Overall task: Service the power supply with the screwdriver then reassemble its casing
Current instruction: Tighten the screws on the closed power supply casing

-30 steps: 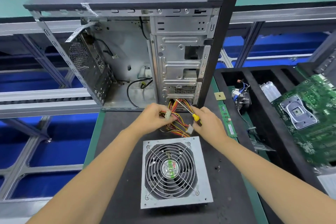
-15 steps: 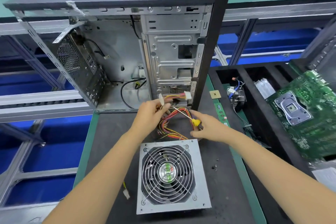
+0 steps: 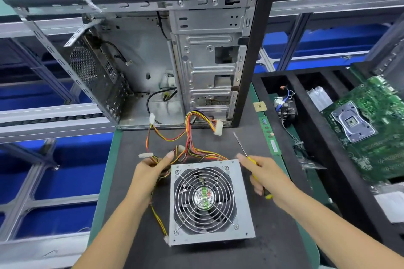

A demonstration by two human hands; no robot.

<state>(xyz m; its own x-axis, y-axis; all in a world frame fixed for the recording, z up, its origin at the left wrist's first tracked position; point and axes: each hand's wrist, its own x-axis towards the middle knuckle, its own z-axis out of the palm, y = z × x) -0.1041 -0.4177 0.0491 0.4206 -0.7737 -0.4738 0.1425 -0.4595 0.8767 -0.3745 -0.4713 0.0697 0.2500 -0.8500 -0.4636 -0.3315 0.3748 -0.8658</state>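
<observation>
Dark mat (image 3: 135, 214) under unlabelled power supply (image 3: 209, 203)

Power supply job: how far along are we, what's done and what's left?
Done: the power supply is out of the open computer case and lies fan-up on the mat, its cable bundle spread behind it. In hand: the right hand grips the screwdriver, tip clear of the unit; the left hand holds some cables. Left: its corner screws look untouched, so servicing and casing reassembly remain.
</observation>
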